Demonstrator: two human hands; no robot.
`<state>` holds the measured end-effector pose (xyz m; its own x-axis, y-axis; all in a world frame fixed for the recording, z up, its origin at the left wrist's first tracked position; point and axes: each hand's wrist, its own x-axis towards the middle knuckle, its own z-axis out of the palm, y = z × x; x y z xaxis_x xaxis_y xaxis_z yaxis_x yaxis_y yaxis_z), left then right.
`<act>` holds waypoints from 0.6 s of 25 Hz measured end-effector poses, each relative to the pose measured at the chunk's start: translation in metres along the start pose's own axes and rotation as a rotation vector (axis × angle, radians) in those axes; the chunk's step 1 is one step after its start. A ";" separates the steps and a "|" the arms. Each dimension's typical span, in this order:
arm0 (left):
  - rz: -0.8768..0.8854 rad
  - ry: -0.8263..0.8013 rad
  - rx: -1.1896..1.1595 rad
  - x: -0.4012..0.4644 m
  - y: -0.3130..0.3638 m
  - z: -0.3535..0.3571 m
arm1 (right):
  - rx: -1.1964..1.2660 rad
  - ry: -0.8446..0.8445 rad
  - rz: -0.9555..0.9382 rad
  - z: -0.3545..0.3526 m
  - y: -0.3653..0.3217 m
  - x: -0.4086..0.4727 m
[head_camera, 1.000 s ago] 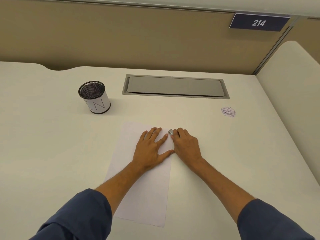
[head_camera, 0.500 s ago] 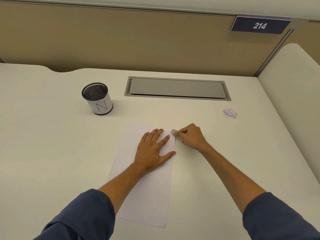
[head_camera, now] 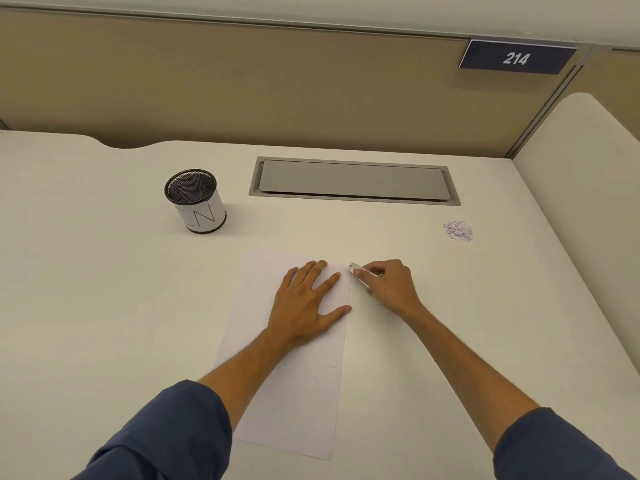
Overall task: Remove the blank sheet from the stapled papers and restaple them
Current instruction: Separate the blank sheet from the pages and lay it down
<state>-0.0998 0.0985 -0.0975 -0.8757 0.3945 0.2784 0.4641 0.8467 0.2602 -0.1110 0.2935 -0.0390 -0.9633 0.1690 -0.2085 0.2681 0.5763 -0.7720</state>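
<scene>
Blue sleeves (head_camera: pixel 162 434) fill the bottom corners of the frame, and your two bare forearms run up from them toward the middle. White papers (head_camera: pixel 294 393) lie flat on the cream desk (head_camera: pixel 104 306), a long portrait stack going from the lower centre up to about mid-frame, tilted a bit so the top leans right. There's a tiny dark speck near the right edge of the top sheet, lower down; can't tell what it is.

Your left hand (head_camera: pixel 308 303) rests flat on the upper part of the papers, fingers straight and spread, thumb out along the right edge, pressing the stack down. Just right of it, your right hand (head_camera: pixel 391 285) has its fingers curled round a small metal tool (head_camera: pixel 356 270), and the silvery tip pokes out to the left, right at the top right corner of the papers. Too small to tell if the tip is actually touching the sheet or a staple.

Further up, a black mesh cup (head_camera: pixel 195 200) with a white paper wrap stands upper left of the papers, well apart from them. A little pile of pale scraps (head_camera: pixel 458 231) sits off to the right. Behind those there's a grey cable hatch (head_camera: pixel 353 180) set into the desk, then the tan partition (head_camera: pixel 242 81), with a dark sign (head_camera: pixel 516 58) reading 214 in the upper right of the frame.
</scene>
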 end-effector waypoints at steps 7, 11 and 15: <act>0.022 0.047 -0.030 -0.001 0.000 0.001 | -0.536 0.175 -0.422 0.013 0.010 -0.009; 0.022 0.044 -0.028 0.000 0.001 0.001 | -0.605 0.245 -0.518 0.022 0.012 -0.006; 0.017 0.043 -0.029 0.000 0.000 0.001 | -0.591 0.184 -0.353 0.025 0.000 -0.003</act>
<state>-0.0994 0.0988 -0.0984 -0.8616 0.3920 0.3224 0.4828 0.8290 0.2822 -0.1082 0.2726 -0.0534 -0.9903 -0.0056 0.1389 -0.0488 0.9497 -0.3093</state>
